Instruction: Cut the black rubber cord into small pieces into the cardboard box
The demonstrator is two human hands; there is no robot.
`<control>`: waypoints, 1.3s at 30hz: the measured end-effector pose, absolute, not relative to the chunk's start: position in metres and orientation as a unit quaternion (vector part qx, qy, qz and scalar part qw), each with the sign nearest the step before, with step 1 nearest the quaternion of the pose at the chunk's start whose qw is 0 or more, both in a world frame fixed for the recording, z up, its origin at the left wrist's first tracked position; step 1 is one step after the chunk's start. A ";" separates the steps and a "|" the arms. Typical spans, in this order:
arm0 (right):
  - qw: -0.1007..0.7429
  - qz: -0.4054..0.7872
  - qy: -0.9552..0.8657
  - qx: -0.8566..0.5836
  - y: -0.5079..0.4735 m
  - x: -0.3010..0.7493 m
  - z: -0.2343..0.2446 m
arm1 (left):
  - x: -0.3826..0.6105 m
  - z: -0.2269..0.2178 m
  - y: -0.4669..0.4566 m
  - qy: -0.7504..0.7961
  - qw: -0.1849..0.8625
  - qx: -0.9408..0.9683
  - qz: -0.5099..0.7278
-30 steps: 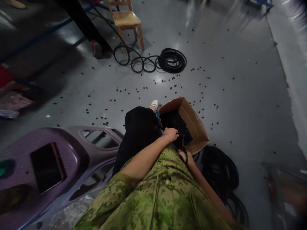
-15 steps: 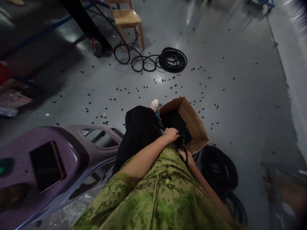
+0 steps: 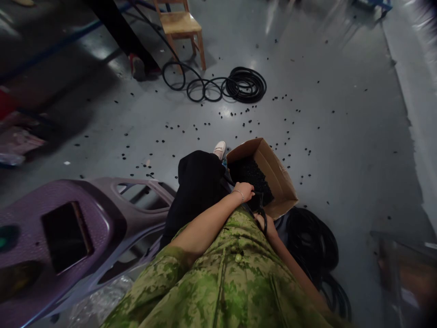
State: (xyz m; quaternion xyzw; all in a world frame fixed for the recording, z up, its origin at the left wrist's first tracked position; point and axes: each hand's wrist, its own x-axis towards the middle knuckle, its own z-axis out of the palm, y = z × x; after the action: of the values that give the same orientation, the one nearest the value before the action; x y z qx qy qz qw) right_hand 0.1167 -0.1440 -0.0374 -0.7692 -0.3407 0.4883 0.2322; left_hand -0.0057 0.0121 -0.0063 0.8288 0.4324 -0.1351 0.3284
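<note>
My left hand (image 3: 244,190), with a bracelet at its wrist, is closed around a thin black hose (image 3: 231,181) above the near side of an open cardboard box (image 3: 282,180). Small black pieces (image 3: 251,173) fill much of that box. Close to my body, my right hand (image 3: 267,225) grips what looks like a pair of black-handled scissors (image 3: 263,217). Their upper end points toward the hose end by my left fingers. Whether the blades touch the hose is too dark to tell.
A purple plastic stool (image 3: 112,205) at left carries a phone (image 3: 66,237). Coiled black hose (image 3: 246,85) lies ahead near a wooden chair (image 3: 180,23) and another person's leg (image 3: 119,32). More hose coils (image 3: 314,241) lie at right. Small black pieces dot the floor.
</note>
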 end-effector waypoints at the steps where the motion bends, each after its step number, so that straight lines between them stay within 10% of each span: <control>1: 0.236 0.489 -0.342 -0.767 -0.144 0.116 -0.037 | -0.006 -0.006 0.012 0.432 0.327 0.829 -0.136; 39: 0.221 0.433 -0.416 -0.768 -0.150 0.119 -0.057 | -0.005 -0.006 0.011 0.412 0.319 0.841 -0.145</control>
State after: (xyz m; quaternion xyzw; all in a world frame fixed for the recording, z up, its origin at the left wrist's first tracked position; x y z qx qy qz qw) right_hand 0.1186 -0.1496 -0.0565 -0.7680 -0.4162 0.4334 0.2215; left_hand -0.0046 0.0112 -0.0059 0.8413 0.4118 -0.1450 0.3187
